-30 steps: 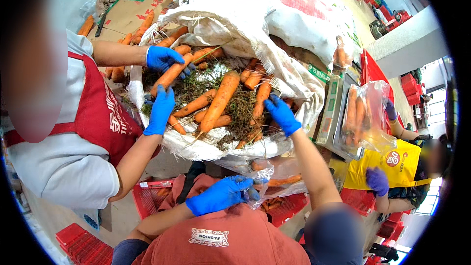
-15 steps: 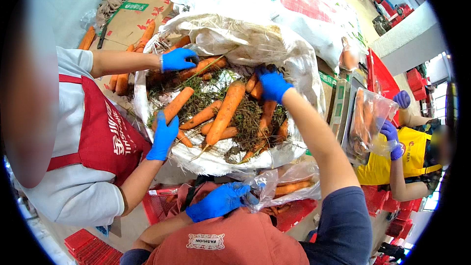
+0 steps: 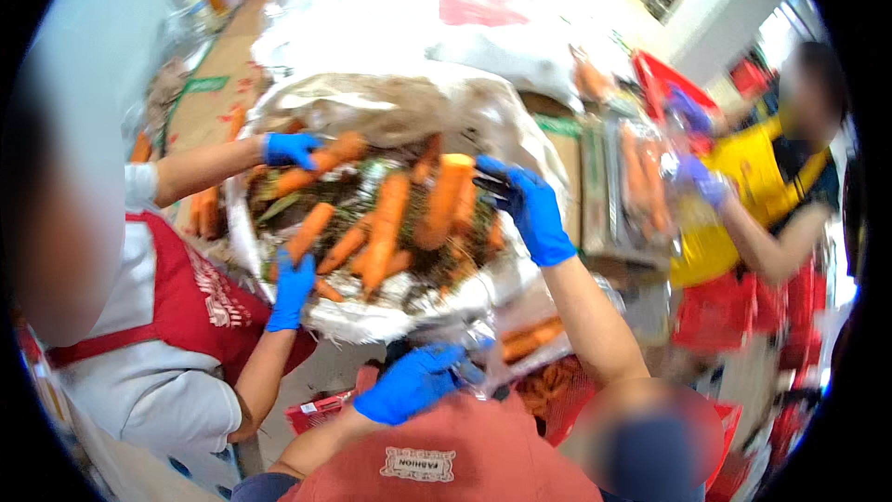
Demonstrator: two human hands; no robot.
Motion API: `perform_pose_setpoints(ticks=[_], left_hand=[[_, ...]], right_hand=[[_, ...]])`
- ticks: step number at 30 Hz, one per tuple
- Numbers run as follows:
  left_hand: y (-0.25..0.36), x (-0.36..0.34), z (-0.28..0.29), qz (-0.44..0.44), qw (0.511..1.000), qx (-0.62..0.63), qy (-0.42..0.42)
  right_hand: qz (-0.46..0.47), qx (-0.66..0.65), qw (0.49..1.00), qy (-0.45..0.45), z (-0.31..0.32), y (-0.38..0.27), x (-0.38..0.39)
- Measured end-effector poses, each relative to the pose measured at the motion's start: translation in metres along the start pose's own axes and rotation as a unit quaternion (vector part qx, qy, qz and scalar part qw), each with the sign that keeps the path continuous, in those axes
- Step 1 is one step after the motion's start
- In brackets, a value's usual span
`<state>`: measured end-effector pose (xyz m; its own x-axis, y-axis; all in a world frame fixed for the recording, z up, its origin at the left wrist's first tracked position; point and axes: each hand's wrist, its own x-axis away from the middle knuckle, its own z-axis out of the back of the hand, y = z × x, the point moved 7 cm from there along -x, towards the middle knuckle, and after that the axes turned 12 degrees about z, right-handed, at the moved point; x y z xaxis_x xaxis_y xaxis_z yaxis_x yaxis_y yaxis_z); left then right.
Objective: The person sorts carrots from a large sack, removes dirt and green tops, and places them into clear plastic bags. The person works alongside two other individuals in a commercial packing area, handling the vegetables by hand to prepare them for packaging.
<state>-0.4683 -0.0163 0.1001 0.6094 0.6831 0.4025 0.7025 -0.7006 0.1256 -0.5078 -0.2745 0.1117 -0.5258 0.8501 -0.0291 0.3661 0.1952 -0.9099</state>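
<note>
- Nearest, the person's left hand (image 3: 409, 386), gloved in blue, has its grip closed on the edge of a clear plastic bag (image 3: 506, 318) that contains carrots; just right of it, a red crate (image 3: 574, 402) holds more.
- Farther in, the right hand (image 3: 537, 214) has its fingertips beside the upper end of a stout carrot (image 3: 439, 209); with the blur, I cannot tell whether this grip holds it.
- Around that carrot, an open white sack (image 3: 358, 323) holds loose carrots and leafy debris.
- At left, a co-worker's near glove (image 3: 294, 293) touches another carrot.
- At right, a person in a yellow apron (image 3: 743, 177) stands near bagged carrots (image 3: 641, 177).
- Far back, a bulky sack (image 3: 372, 33) lies on the cardboard-covered bench (image 3: 218, 70).
</note>
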Motion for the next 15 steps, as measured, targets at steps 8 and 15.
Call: perform_pose_setpoints(ticks=[8, 15], left_hand=[[-0.012, 0.002, -0.020, -0.009, 1.000, -0.018, 0.012], [-0.026, 0.023, -0.024, -0.001, 0.968, -0.238, 0.075]], right_hand=[[0.031, 0.327, 0.940, -0.090, 0.000, -0.024, 0.067], [0.306, 0.544, 0.637, -0.453, -0.109, 0.066, 0.067]])
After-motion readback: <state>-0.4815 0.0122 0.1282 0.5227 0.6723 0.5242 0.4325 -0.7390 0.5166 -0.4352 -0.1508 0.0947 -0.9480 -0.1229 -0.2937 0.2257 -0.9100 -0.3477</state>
